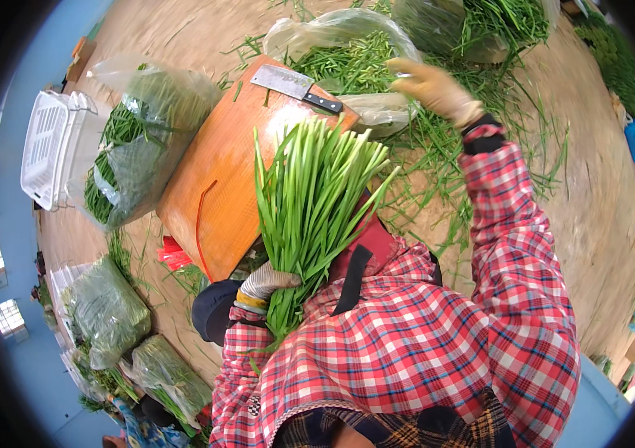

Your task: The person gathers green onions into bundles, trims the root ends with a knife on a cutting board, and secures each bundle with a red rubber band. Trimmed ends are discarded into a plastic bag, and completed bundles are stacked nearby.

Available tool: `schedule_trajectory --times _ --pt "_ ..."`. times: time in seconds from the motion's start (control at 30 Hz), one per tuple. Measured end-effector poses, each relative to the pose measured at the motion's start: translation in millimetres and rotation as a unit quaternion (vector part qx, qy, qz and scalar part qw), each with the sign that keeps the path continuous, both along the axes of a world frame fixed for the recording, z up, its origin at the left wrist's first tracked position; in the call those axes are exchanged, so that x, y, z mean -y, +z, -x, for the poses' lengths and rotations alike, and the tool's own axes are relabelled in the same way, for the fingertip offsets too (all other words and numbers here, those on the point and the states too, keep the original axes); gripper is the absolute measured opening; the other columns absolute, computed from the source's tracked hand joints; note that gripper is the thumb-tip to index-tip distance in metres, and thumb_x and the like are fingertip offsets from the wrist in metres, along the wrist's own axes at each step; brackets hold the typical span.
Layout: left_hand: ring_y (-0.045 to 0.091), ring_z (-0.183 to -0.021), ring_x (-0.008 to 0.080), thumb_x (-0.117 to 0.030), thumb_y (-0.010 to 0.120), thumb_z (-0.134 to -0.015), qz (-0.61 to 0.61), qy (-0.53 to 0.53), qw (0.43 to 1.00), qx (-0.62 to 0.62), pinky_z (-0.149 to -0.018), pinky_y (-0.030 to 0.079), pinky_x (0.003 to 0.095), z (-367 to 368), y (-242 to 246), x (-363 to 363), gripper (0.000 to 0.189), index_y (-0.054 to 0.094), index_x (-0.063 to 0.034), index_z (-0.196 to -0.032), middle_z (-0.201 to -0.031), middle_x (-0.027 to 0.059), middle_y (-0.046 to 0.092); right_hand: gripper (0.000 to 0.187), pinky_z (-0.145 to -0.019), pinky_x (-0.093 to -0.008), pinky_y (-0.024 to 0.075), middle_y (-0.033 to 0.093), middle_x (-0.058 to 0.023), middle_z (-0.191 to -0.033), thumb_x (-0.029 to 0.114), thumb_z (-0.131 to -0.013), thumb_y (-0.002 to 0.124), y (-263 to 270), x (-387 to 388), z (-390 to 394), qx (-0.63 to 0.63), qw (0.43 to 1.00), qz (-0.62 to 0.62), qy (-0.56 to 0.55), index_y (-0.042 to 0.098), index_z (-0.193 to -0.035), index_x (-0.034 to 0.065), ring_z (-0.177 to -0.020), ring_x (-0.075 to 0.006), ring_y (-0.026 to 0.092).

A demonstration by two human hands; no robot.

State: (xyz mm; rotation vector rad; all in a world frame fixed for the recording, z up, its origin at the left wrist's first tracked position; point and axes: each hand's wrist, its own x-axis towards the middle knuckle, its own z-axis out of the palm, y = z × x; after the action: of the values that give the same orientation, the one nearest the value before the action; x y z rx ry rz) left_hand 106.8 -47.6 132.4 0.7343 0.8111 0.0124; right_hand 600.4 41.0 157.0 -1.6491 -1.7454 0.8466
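My left hand (270, 283), in a striped work glove, grips a thick bunch of garlic chives (317, 196) near its leafy end. The pale stem ends fan out over the edge of a wooden cutting board (214, 185). Higher up, my right hand (435, 89), in a yellowish glove, is raised with its fingers apart and looks slightly blurred. It is beside a clear plastic bag (345, 25) that stands open around green trimmings (345, 61). A cleaver (289, 84) with a black handle rests on the board's far end. A thin red tie (200, 224) also lies on the board.
Bagged chives (144, 140) and white plastic crates (46, 151) stand left of the board. Red ties (173, 255) are by its near corner. Loose cuttings (441, 162) litter the floor at right. More greens fill a bag (502, 28) at top. Another person's patterned sleeve (141, 425) shows lower left.
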Motion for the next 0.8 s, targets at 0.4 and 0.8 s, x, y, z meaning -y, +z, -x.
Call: schedule_trajectory --times 0.4,0.8 --pt "0.064 -0.098 0.0202 -0.012 0.079 -0.073 0.039 0.063 0.997 0.018 -0.090 0.051 0.0329 5 -8 9 0.058 0.057 -0.0010 -0.125 -0.112 0.0073 0.067 0.027 -0.074 -0.0336 0.0524 0.071 -0.0118 -0.087 0.022 -0.080 0.074 31 -4 111 -0.064 0.981 -0.048 0.176 0.071 -0.102 0.0067 -0.078 -0.0182 0.066" --pt "0.064 -0.103 0.0267 -0.029 0.078 -0.071 0.057 0.085 0.991 0.087 -0.092 0.050 0.0373 -1 0 14 0.073 0.051 0.0028 -0.130 -0.117 0.0150 0.065 0.034 -0.092 -0.0373 0.0493 0.067 -0.0131 -0.112 0.024 -0.089 0.065 41 43 -97 0.296 0.894 -0.079 -0.327 0.065 -0.120 0.0105 -0.102 -0.0272 0.064"
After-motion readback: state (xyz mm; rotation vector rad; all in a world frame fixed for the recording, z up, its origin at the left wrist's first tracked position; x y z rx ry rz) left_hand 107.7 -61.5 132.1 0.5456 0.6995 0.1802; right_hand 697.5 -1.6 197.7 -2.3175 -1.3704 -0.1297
